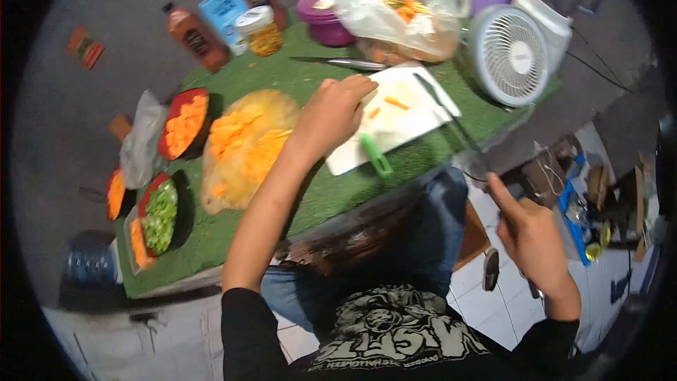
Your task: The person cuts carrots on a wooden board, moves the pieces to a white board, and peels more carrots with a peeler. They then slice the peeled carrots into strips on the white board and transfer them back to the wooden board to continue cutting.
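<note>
On our green table [423, 148], a white board [345, 159] lies near the near edge, toward the right corner, reached over by a knife [460, 127] that our right grip [529, 236] closes around, while our left grip [335, 109] curls over the board, its hold hidden, near small orange pieces [396, 103].

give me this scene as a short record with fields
surface: green turf-like tabletop
right hand: grip closed on a long dark knife
left hand: fingers curled over a white rectangular cutting board, contact unclear
on board: thin orange strips
board's near edge: green plastic handle
left of board: heap of orange pieces
far right: round white fan
</note>
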The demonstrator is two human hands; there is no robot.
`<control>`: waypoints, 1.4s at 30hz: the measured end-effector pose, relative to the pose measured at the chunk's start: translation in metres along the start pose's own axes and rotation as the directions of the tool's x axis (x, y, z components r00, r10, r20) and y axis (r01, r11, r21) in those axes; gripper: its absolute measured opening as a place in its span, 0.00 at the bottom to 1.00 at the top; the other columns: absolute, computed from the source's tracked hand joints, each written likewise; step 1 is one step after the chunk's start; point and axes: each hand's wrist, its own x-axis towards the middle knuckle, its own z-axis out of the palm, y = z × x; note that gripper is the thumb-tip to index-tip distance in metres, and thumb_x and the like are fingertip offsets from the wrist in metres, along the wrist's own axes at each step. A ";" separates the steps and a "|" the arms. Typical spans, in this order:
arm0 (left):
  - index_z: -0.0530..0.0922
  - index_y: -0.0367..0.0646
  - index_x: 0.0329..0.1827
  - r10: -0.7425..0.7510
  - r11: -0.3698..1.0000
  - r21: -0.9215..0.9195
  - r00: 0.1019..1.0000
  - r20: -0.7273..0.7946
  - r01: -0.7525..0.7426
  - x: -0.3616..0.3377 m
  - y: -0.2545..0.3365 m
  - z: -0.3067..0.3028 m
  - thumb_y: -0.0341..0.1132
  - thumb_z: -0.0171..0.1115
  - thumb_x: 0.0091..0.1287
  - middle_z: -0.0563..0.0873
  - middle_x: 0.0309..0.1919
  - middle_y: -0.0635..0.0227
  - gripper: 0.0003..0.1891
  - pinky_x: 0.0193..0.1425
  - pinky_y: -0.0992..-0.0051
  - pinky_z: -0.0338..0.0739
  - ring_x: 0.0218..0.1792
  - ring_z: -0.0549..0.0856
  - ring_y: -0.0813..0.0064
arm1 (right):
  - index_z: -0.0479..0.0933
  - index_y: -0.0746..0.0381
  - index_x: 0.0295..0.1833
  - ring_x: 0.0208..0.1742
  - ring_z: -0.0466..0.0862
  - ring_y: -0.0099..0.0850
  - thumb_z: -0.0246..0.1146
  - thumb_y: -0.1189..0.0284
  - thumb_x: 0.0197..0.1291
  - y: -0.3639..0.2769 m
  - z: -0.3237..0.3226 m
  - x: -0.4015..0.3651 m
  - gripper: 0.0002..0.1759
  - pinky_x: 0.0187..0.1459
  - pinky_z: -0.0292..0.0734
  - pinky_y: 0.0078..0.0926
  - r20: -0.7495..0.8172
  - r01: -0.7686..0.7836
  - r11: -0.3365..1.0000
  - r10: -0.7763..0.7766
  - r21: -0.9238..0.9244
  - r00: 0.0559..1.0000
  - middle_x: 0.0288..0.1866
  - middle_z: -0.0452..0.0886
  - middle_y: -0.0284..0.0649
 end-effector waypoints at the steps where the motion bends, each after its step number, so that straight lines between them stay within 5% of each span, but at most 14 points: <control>1: 0.84 0.39 0.55 -0.047 0.999 -0.017 0.999 -0.014 0.047 -0.004 -0.007 -0.011 0.26 0.60 0.63 0.88 0.50 0.52 0.17 0.58 0.59 0.79 0.52 0.87 0.54 | 0.69 0.54 0.76 0.27 0.81 0.48 0.65 0.82 0.55 0.001 0.002 0.000 0.40 0.33 0.76 0.45 0.007 -0.032 0.999 0.032 0.006 0.999 0.28 0.79 0.50; 4: 0.85 0.38 0.53 -0.163 0.982 0.075 0.976 -0.147 0.176 -0.030 -0.022 -0.064 0.28 0.60 0.64 0.88 0.47 0.52 0.15 0.55 0.61 0.82 0.47 0.88 0.51 | 0.71 0.56 0.75 0.24 0.78 0.47 0.64 0.84 0.54 -0.001 0.014 0.003 0.39 0.32 0.72 0.42 0.035 -0.071 0.992 0.068 0.108 0.997 0.26 0.77 0.51; 9: 0.80 0.42 0.63 -0.318 0.873 0.323 0.928 -0.192 0.366 -0.111 -0.075 -0.118 0.41 0.63 0.68 0.83 0.57 0.54 0.22 0.64 0.58 0.76 0.57 0.82 0.52 | 0.71 0.56 0.75 0.20 0.70 0.40 0.64 0.85 0.54 -0.010 0.033 0.013 0.39 0.29 0.68 0.36 0.082 -0.130 0.943 0.110 0.306 0.991 0.22 0.73 0.50; 11: 0.72 0.46 0.72 -0.519 0.780 0.402 0.855 -0.015 0.480 -0.138 -0.093 -0.113 0.49 0.62 0.70 0.75 0.67 0.52 0.30 0.70 0.56 0.70 0.67 0.75 0.50 | 0.71 0.56 0.75 0.20 0.70 0.39 0.64 0.85 0.55 -0.018 0.032 0.016 0.39 0.29 0.68 0.35 0.085 -0.120 0.946 0.098 0.302 0.992 0.22 0.73 0.50; 16: 0.69 0.49 0.75 -0.462 0.782 0.451 0.886 -0.045 0.431 -0.147 -0.104 -0.095 0.58 0.60 0.69 0.73 0.67 0.54 0.35 0.70 0.51 0.67 0.69 0.71 0.53 | 0.72 0.56 0.74 0.20 0.70 0.37 0.65 0.84 0.55 -0.021 0.031 0.020 0.38 0.28 0.68 0.35 0.046 -0.058 0.955 0.047 0.291 0.998 0.23 0.74 0.50; 29: 0.81 0.43 0.49 -0.409 0.852 0.312 0.906 -0.104 0.421 -0.140 -0.127 -0.084 0.44 0.66 0.66 0.80 0.46 0.61 0.16 0.58 0.60 0.71 0.50 0.79 0.58 | 0.73 0.58 0.73 0.22 0.76 0.41 0.64 0.82 0.53 -0.010 0.033 0.019 0.38 0.30 0.71 0.35 0.095 -0.174 0.936 0.152 0.307 0.984 0.26 0.79 0.52; 32: 0.81 0.43 0.42 -0.322 0.870 0.348 0.937 -0.136 0.349 -0.137 -0.129 -0.083 0.41 0.66 0.65 0.81 0.40 0.61 0.11 0.49 0.61 0.76 0.43 0.83 0.59 | 0.73 0.58 0.73 0.23 0.77 0.42 0.64 0.81 0.53 -0.007 0.036 0.019 0.37 0.31 0.72 0.35 0.087 -0.169 0.934 0.149 0.315 0.985 0.27 0.79 0.52; 34: 0.80 0.41 0.34 -0.113 0.907 0.374 0.968 -0.222 0.192 -0.135 -0.128 -0.081 0.37 0.67 0.64 0.80 0.28 0.61 0.09 0.35 0.63 0.78 0.31 0.83 0.58 | 0.73 0.58 0.73 0.23 0.78 0.43 0.64 0.81 0.53 -0.008 0.034 0.018 0.37 0.32 0.72 0.35 0.078 -0.169 0.932 0.152 0.321 0.985 0.27 0.79 0.52; 42: 0.78 0.42 0.23 -0.050 0.855 0.501 0.982 -0.180 0.135 -0.125 -0.130 -0.084 0.38 0.66 0.64 0.79 0.18 0.64 0.13 0.25 0.64 0.77 0.21 0.83 0.61 | 0.73 0.60 0.73 0.23 0.78 0.42 0.64 0.82 0.51 -0.013 0.027 0.017 0.38 0.32 0.73 0.34 0.100 -0.190 0.935 0.168 0.298 0.981 0.28 0.80 0.54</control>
